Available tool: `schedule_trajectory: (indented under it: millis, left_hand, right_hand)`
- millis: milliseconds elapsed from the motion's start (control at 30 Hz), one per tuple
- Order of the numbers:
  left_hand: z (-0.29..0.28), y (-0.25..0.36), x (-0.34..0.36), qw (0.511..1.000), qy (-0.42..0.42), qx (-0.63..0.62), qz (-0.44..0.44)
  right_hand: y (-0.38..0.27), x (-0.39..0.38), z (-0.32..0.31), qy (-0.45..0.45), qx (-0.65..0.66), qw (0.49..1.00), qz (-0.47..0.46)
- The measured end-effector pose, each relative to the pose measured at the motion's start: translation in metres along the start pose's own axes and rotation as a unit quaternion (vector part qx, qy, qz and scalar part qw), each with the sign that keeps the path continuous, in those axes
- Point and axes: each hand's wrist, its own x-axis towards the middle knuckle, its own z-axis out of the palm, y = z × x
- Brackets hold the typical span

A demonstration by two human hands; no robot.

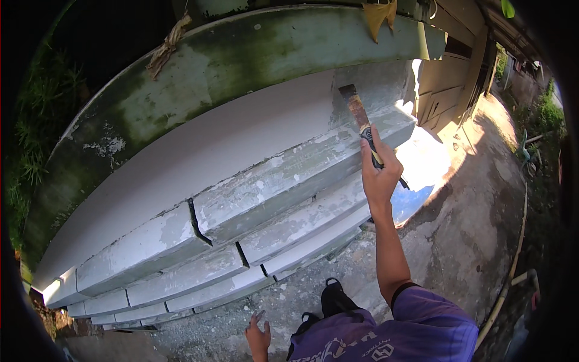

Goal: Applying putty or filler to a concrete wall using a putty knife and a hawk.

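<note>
My right hand [381,175] is closed around the dark handle of a putty knife [357,110] with a rusty, stained blade. The blade points up and away, in front of a darker grey patch [377,81] at the right end of a smooth white wall panel [241,130]. Whether its edge touches the wall I cannot tell. Below the panel runs a pale, blotchy stepped ledge [283,178] with dark vertical gaps. Low in the view, my left hand [258,336] hangs beside my body, fingers loosely apart, with grey smears at the fingertips.
A greenish, mould-stained overhang [199,78] curves above the panel, with dry leaves [380,18] hanging from it. To the right of the ledge stands a blue container [411,202] in bright sun. Concrete ground [458,223] runs along the right, bordered by a long pipe [512,271].
</note>
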Motion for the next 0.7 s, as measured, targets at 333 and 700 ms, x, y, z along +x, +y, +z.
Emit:
schedule_trajectory:
  millis: [333, 700]
  left_hand:
    - [0.013, 0.051, 0.020, 0.999, 0.016, -0.022, 0.027]
    - [0.019, 0.119, 0.062, 0.972, 0.162, -0.045, 0.163]
  right_hand:
    - [0.005, 0.006, 0.012, -0.054, -0.099, 0.993, 0.021]
    - [0.041, 0.013, 0.014, -0.052, -0.066, 0.995, -0.061]
